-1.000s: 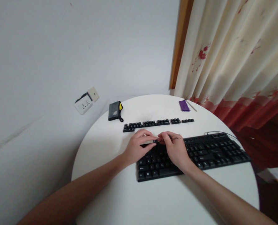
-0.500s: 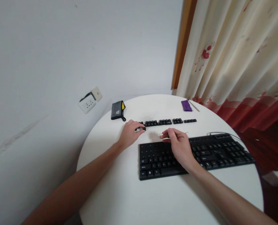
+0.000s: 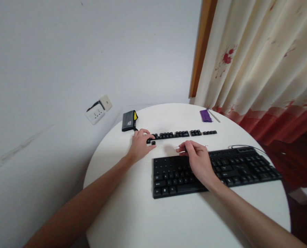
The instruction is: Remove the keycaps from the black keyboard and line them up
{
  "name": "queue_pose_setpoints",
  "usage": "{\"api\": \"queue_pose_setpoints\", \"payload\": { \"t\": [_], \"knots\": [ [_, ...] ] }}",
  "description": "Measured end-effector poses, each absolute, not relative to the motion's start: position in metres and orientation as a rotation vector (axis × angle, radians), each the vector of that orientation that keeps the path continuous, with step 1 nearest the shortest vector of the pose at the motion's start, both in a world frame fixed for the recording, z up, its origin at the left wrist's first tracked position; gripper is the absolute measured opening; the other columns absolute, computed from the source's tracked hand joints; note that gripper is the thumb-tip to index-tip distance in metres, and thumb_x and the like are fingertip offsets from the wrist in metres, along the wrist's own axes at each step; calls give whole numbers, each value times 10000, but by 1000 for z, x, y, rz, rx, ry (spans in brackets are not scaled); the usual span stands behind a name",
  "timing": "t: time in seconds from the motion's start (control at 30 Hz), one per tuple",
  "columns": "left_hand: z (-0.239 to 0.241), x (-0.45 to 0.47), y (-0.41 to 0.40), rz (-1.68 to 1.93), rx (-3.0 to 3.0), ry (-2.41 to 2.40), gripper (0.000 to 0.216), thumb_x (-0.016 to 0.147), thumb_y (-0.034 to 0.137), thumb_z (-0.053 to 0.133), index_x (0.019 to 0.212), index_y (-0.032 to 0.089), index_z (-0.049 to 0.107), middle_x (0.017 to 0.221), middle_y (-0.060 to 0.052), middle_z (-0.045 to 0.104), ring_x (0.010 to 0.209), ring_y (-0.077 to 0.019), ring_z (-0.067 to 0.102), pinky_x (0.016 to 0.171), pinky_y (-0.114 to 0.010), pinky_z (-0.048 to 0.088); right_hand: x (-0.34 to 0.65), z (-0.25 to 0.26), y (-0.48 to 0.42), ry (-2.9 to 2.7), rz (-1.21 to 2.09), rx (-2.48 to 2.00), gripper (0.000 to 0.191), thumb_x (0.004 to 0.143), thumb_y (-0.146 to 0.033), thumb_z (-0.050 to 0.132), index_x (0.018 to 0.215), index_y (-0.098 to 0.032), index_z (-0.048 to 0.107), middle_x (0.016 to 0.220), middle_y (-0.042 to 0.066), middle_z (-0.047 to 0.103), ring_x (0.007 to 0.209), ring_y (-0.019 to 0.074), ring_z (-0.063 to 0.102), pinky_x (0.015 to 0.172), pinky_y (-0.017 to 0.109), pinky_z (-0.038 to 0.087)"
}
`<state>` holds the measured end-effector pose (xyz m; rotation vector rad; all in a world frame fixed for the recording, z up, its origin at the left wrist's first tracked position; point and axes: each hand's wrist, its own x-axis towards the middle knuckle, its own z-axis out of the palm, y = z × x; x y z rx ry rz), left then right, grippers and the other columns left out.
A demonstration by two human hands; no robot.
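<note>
My left hand [image 3: 139, 144] is by the left end of a row of loose black keycaps [image 3: 181, 134], thumb and fingers apart. One keycap [image 3: 154, 142] sits on the table between its fingertips, just in front of the row. My right hand [image 3: 198, 156] is closed in a pinch over the upper part of a black keyboard [image 3: 192, 188]. It holds what looks like a wire keycap puller [image 3: 176, 148]; thin wire pokes out past the fingers, and the rest is mostly hidden. At its upper left, the keyboard shows bare key posts without caps.
Everything lies on a round white table [image 3: 143, 213] against a wall. A grey pouch [image 3: 128, 121] is at the back left. At the back right are a purple cloth piece [image 3: 206, 116] and a thin stick [image 3: 214, 116]. The keyboard's cable [image 3: 246, 146] curves behind it.
My left hand has moved left and its fingers have opened around the keycap, which now sits farther left on the table. My right hand has stayed almost still.
</note>
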<state>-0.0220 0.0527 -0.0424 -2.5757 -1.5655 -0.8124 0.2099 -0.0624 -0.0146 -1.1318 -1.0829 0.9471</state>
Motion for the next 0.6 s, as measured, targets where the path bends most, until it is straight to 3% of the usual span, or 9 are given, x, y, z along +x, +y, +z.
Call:
{"api": "queue_pose_setpoints", "payload": {
  "t": [0.13,0.6],
  "knots": [
    [-45,-21,54,-833,-2525,-1601,372,696,306,807,1042,254,683,1176,-68,523,1066,-300,475,961,-466,405,210,-15,-62,-1094,939,-1139,420,916,-521,539,757,-164,692,769,75,721,760,203,693,682,309,566],
    [-44,-21,55,-774,-2453,-1754,347,736,294,719,1080,291,669,1205,-60,537,1107,-311,479,930,-459,415,210,-13,-63,-1122,940,-1144,430,915,-534,537,748,-166,682,737,69,725,731,199,690,684,307,556]
  ]
}}
